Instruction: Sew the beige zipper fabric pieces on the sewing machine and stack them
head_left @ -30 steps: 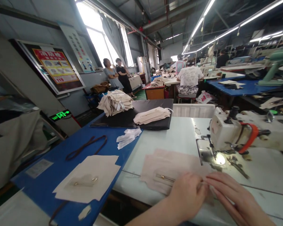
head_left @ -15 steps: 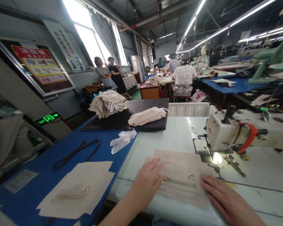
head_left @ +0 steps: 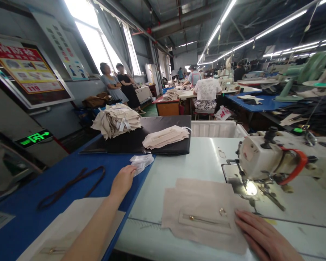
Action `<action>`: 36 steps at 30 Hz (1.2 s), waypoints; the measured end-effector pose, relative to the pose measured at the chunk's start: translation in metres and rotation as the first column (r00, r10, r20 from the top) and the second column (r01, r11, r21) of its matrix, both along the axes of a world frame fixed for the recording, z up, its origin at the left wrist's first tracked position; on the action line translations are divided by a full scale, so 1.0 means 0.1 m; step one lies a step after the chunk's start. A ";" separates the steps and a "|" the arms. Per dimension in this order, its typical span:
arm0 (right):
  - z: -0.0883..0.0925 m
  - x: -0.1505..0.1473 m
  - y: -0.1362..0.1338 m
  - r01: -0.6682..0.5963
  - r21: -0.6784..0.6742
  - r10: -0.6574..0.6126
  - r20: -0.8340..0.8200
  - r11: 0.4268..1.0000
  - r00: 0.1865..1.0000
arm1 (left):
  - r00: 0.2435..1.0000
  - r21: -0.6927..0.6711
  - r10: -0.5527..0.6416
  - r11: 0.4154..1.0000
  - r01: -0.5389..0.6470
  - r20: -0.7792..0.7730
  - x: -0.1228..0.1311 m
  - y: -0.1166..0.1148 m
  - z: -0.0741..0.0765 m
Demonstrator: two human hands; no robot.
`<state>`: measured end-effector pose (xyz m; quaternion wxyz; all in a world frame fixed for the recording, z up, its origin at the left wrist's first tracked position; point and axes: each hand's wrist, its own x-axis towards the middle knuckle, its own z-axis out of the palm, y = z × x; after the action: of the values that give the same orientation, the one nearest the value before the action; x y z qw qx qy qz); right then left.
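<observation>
On the pale machine table lies a beige fabric piece (head_left: 195, 195) with a zipper (head_left: 210, 221) set in a clear strip and a gold-coloured ring (head_left: 223, 212) above it. My right hand (head_left: 260, 232) rests on its right edge, fingers stretched out and lying flat. My left hand (head_left: 124, 181) reaches out over the blue table, its fingers pinched at the near end of a small pile of white fabric strips (head_left: 142, 161). Below my left forearm, partly hidden by it, lies a stack of similar fabric pieces (head_left: 70, 221) with a zipper on top.
A sewing machine (head_left: 271, 156) with its lamp lit stands at the right. Behind the strips, a black board (head_left: 163, 125) carries a heap of beige pieces (head_left: 116, 121) and a flatter stack (head_left: 165, 136). A dark cord (head_left: 70, 188) lies left. Several people are farther back.
My left hand has left the fabric piece and moved forward and left to the white strips. My right hand stays at the fabric's right edge. The view has shifted slightly.
</observation>
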<state>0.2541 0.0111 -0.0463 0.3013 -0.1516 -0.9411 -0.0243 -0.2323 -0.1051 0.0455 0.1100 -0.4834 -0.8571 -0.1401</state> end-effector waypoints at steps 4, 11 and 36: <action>0.01 0.04 0.00 -0.005 -0.008 0.005 0.003 1.000 1.000 | 0.999 0.010 0.018 1.000 -0.018 -0.033 0.04 -0.01 -0.03; 0.00 0.09 0.03 -0.021 0.000 0.021 -0.020 1.000 1.000 | 0.997 0.063 0.035 0.998 -0.030 -0.072 0.05 0.01 -0.04; 0.24 -0.41 -0.17 0.109 -0.352 -0.042 0.193 0.930 0.980 | 0.556 0.091 -0.450 0.715 0.694 -0.699 0.75 0.28 0.09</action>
<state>0.2132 -0.0055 -0.0221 0.1798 -0.2377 -0.9466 0.1232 -0.1575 -0.0775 0.0547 0.4236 -0.7282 -0.5173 -0.1508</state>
